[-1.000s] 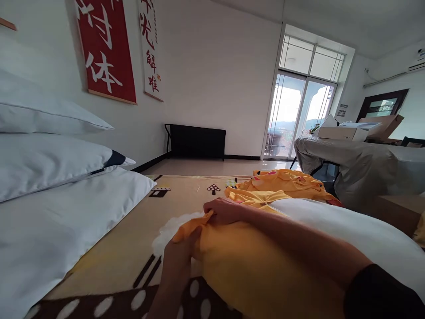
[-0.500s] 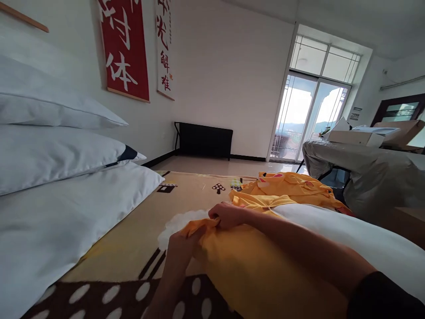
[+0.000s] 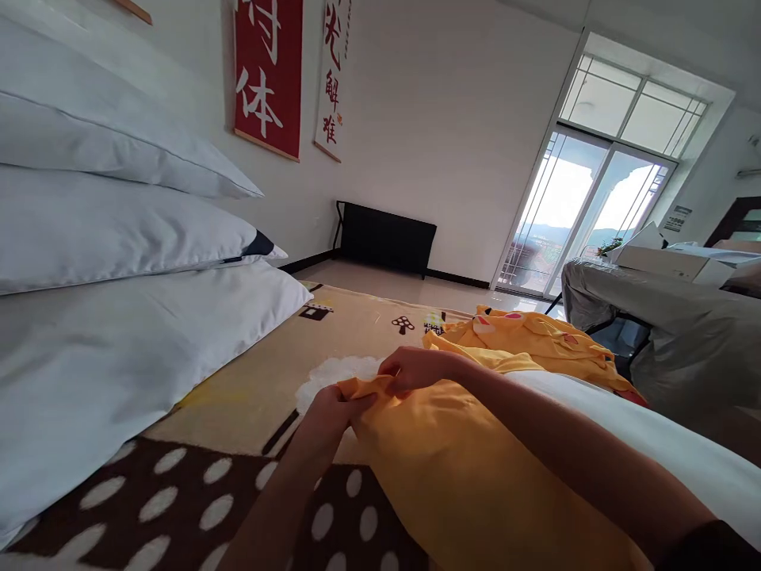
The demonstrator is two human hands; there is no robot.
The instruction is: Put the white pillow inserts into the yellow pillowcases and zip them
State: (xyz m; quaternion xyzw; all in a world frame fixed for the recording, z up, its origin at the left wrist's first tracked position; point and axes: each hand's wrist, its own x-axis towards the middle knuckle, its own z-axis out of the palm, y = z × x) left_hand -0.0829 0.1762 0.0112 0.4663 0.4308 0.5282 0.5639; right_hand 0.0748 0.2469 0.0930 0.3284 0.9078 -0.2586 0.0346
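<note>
A pale wall point(image 3: 464, 143) rises behind everything, with a glass sliding door point(image 3: 559, 206) set in it to the right. Below spreads a beige blanket point(image 3: 250, 381), its near part dark brown with white ovals. Three white pillows point(image 3: 119, 349) lie stacked along the left side, the middle one with a dark blue corner. At the far right stands a table point(image 3: 701, 349) draped in greyish plastic, with white boxes point(image 3: 659, 258) on top.

The yellow cloth point(image 3: 452, 468) covers the lower middle of the blanket, running from the hands toward the near edge of the view. A smooth white bulky form point(image 3: 600, 404) lies beside it on the right; whether it goes under the cloth is unclear. Beyond is a crumpled yellow-orange heap of fabric point(image 3: 535, 329).

A low black panel point(image 3: 386, 238) stands by the wall, and two hanging scrolls, one red point(image 3: 267, 79) and one white, are at upper left.

The left hand point(image 3: 326, 416) and right hand point(image 3: 419, 369), side by side, both pinch the cloth's gathered far edge.
</note>
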